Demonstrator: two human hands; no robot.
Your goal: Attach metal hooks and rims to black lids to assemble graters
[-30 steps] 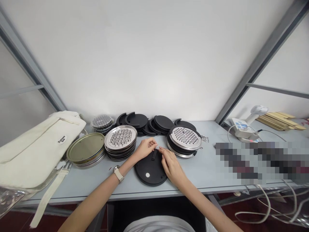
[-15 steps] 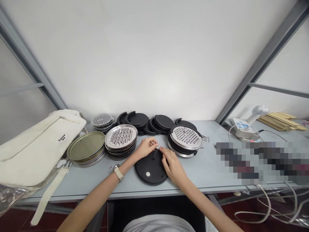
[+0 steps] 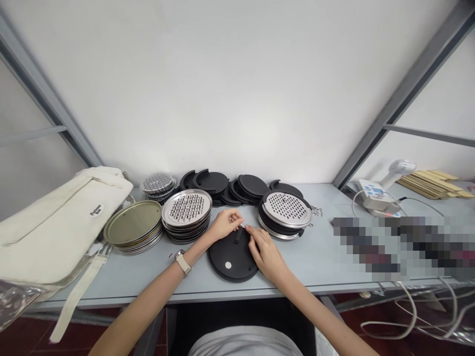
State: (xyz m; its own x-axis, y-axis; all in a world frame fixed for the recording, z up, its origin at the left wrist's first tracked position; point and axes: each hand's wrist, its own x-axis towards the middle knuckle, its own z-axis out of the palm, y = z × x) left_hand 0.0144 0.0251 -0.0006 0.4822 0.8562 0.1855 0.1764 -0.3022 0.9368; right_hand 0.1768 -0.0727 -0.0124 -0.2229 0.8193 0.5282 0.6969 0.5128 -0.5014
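Observation:
A black round disc with a white dot lies on the table in front of me. A short black strap is at its far edge. My left hand is closed in a pinch on a small silver metal piece beside the strap's end; its exact kind is too small to make out. The fingertips of my right hand pinch at the piece's other side, while its palm lies over the disc's right edge. To the left of my left hand stands a stack of round metal graters.
Right of my hands is a stack of black discs and grater plates with metal clips. Olive-topped plates and a cream bag are at left. Black discs line the wall. A white device stands right.
Both hands stay at the disc's far edge, with only slight finger movement around the small metal piece. The camera view has shifted slightly.

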